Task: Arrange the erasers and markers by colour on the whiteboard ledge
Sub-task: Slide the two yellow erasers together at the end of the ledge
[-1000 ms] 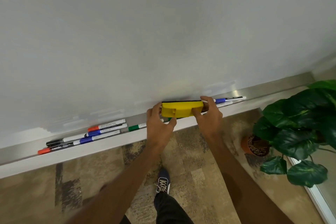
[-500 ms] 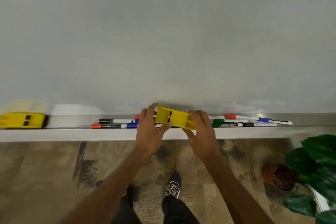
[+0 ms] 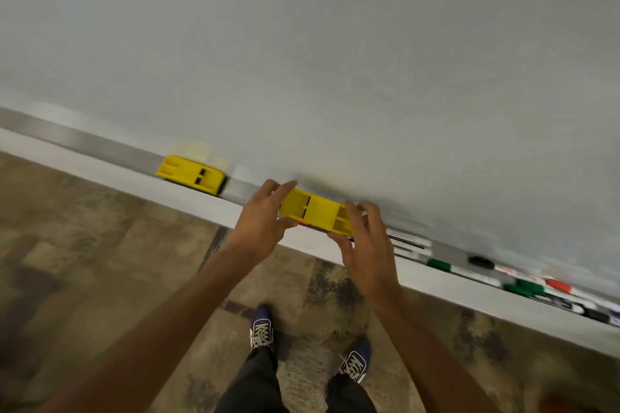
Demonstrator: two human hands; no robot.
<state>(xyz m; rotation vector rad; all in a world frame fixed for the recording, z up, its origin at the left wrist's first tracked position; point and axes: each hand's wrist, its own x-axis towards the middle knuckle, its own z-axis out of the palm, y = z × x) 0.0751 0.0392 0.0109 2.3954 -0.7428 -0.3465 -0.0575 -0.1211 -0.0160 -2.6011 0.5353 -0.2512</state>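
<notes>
A yellow eraser (image 3: 317, 214) is held between both hands just above the whiteboard ledge (image 3: 208, 203). My left hand (image 3: 260, 228) grips its left end and my right hand (image 3: 367, 245) grips its right end. A second yellow eraser (image 3: 190, 174) lies on the ledge a short way to the left. Several markers lie on the ledge to the right: a green-capped one (image 3: 439, 265), a black cap (image 3: 480, 261), more green caps (image 3: 526, 287) and a red cap (image 3: 558, 285). A marker lies partly hidden under the held eraser.
The whiteboard (image 3: 335, 60) fills the upper view. Below the ledge is patterned brown carpet (image 3: 100, 261), where my two blue shoes (image 3: 261, 329) stand. The view is tilted and blurred.
Both hands have carried the yellow eraser leftward along the ledge, past the markers and closer to the second yellow eraser. The camera has swung left; the plant has left the view.
</notes>
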